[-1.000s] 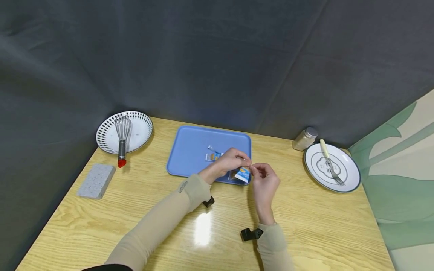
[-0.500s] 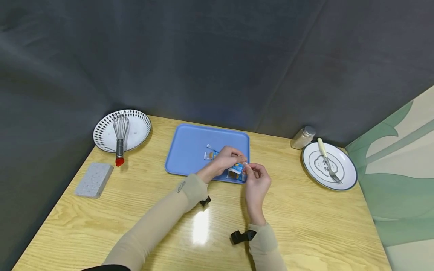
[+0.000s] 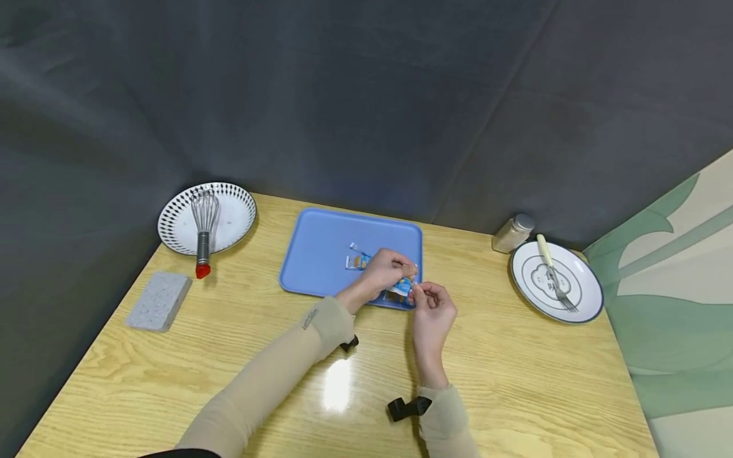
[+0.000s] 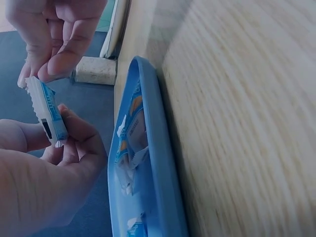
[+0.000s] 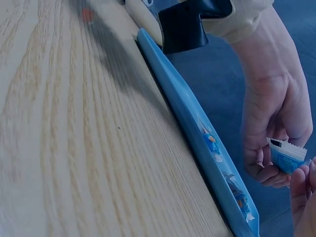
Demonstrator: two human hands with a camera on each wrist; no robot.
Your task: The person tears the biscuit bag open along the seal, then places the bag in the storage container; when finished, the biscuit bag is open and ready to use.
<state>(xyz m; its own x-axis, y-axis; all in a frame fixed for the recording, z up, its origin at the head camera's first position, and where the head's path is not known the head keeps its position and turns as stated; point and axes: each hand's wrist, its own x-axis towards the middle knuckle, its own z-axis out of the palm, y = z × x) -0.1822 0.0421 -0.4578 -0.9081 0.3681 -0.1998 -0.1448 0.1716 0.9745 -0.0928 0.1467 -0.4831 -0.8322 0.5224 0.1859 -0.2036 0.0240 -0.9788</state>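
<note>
A small blue and white snack packet [image 4: 47,111] with a serrated edge is held up between both hands. My left hand [image 3: 382,272] pinches one end with thumb and fingers, as the left wrist view shows. The fingertips of my right hand [image 3: 433,315] pinch the opposite corner. In the head view this packet overlaps the near right corner of a blue tray [image 3: 323,238]. Another blue packet [image 3: 359,261] lies on the tray left of my hand, beside a small clear scrap [image 3: 356,248]. Below the held packet, another wrapped piece [image 4: 136,131] lies in the tray.
At the left, a whisk [image 3: 203,238] lies on a patterned plate [image 3: 235,232], with a grey speckled block [image 3: 159,301] nearer. At the right stand a shaker jar [image 3: 512,233] and a white plate [image 3: 584,280] bearing a fork [image 3: 552,270]. A dark curtain [image 3: 343,95] backs the table.
Both hands have shifted slightly left with the packet, the right hand more. Their fingertips, close together one second ago, now sit a little apart along the packet's edge.
</note>
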